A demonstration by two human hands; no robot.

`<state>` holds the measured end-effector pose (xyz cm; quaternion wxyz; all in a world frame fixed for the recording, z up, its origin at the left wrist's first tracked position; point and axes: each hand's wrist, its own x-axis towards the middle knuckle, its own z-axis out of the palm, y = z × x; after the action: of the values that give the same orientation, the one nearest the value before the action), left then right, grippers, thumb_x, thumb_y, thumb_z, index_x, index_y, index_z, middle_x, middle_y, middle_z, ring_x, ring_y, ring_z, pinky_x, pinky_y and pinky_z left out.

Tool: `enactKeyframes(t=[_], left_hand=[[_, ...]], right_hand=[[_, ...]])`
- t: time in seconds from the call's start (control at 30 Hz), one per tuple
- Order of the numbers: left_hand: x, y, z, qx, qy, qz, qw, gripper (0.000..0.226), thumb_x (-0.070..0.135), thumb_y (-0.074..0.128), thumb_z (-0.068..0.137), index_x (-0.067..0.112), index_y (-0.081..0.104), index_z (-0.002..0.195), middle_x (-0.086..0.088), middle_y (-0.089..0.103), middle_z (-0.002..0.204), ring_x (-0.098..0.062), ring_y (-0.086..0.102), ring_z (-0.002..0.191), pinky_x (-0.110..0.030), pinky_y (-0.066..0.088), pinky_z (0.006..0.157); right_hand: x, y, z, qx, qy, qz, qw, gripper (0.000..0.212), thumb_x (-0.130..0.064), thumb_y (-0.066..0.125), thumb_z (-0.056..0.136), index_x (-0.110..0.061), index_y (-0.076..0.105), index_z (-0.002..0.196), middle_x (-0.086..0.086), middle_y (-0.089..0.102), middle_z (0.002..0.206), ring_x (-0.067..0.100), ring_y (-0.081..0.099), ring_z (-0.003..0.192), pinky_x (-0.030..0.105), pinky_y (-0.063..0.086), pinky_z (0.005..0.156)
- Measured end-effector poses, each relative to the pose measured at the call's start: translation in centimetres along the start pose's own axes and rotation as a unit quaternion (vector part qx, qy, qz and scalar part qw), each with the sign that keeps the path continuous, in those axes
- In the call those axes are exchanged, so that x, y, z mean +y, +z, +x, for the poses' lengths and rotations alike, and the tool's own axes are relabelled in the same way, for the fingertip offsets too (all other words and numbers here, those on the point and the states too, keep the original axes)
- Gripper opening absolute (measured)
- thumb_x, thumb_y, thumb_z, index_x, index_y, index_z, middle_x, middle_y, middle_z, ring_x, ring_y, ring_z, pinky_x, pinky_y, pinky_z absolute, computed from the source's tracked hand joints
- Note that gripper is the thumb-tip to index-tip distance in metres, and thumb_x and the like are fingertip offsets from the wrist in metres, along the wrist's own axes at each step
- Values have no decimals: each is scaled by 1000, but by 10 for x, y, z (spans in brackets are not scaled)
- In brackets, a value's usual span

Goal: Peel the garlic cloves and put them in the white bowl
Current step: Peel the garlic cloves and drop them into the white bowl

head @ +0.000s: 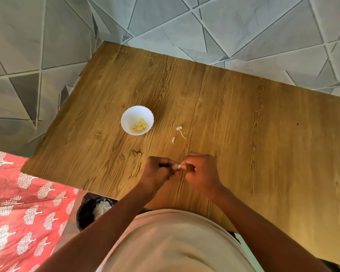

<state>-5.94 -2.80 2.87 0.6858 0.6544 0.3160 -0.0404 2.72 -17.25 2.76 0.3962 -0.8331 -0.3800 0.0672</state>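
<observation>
A white bowl (137, 120) stands on the wooden table (234, 118), left of centre, with several peeled yellowish cloves (139, 125) in it. Nearer to me, over the table's front part, my left hand (158, 172) and my right hand (200, 171) meet at the fingertips. Between them they pinch a small garlic clove (180, 166) with whitish skin, mostly hidden by the fingers. Both hands have their fingers curled.
Bits of garlic skin and a stem (180, 132) lie on the table right of the bowl. A dark bin (90, 211) with white peels sits on the floor below the table's front edge. A red patterned cloth (22, 209) is at the left.
</observation>
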Motion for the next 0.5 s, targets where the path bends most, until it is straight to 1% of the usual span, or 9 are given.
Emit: enactKeyframes(t=[0.07, 0.1, 0.17, 0.23, 0.27, 0.37, 0.43, 0.5], left_hand=[[-8, -5, -1, 32, 97, 65, 993, 23, -4, 73, 89, 15, 83, 80, 4, 75, 69, -6, 61, 59, -24, 48, 60], [-10, -8, -1, 43, 128, 82, 987, 25, -3, 75, 88, 19, 83, 82, 7, 76, 72, -5, 64, 61, -23, 51, 62], [-11, -16, 0, 51, 167, 87, 981, 23, -1, 76, 88, 21, 83, 87, 8, 77, 76, -6, 67, 63, -22, 54, 64], [-10, -23, 3, 42, 174, 71, 981, 17, 1, 78, 88, 17, 83, 92, 5, 78, 77, -11, 68, 63, -24, 55, 63], [-10, -25, 5, 36, 172, 66, 982, 14, 3, 79, 88, 15, 83, 94, 4, 78, 77, -12, 68, 62, -24, 55, 63], [-10, -32, 10, 17, 175, 84, 981, 11, 8, 81, 87, 14, 83, 97, 4, 78, 78, -11, 68, 62, -25, 55, 62], [-10, -34, 12, 14, 191, 113, 975, 12, 10, 82, 87, 15, 83, 97, 8, 78, 81, -10, 69, 64, -27, 57, 64], [-10, -36, 16, 11, 220, 140, 965, 13, 9, 82, 87, 16, 83, 98, 10, 77, 82, -12, 70, 68, -29, 57, 65]], right_hand=[[-5, 5, 6, -18, 112, 70, 991, 21, 5, 64, 78, -10, 75, 69, -15, 64, 61, 3, 59, 58, 12, 39, 57], [-7, 5, 7, -42, 155, 98, 982, 25, 10, 64, 80, -10, 76, 72, -16, 63, 60, 2, 60, 58, 12, 41, 57], [-11, 5, 7, -70, 200, 149, 966, 25, 10, 64, 87, -9, 76, 77, -5, 67, 60, 6, 61, 53, 17, 45, 52], [-14, 4, 6, -72, 225, 188, 953, 20, 5, 64, 94, -7, 77, 85, 6, 72, 67, 18, 66, 53, 22, 49, 48], [-14, 3, 6, -74, 230, 200, 950, 17, 3, 63, 96, -6, 77, 90, 9, 74, 70, 21, 68, 54, 24, 52, 49], [-14, 5, 6, -85, 231, 190, 951, 15, 0, 62, 98, -1, 76, 102, 10, 76, 78, 23, 73, 60, 34, 61, 56], [-15, 6, 6, -86, 233, 185, 951, 15, 0, 62, 98, 1, 75, 105, 10, 77, 79, 24, 74, 61, 40, 63, 59], [-16, 6, 7, -84, 240, 194, 947, 14, 1, 63, 97, 3, 75, 105, 12, 76, 78, 26, 74, 61, 42, 64, 60]])
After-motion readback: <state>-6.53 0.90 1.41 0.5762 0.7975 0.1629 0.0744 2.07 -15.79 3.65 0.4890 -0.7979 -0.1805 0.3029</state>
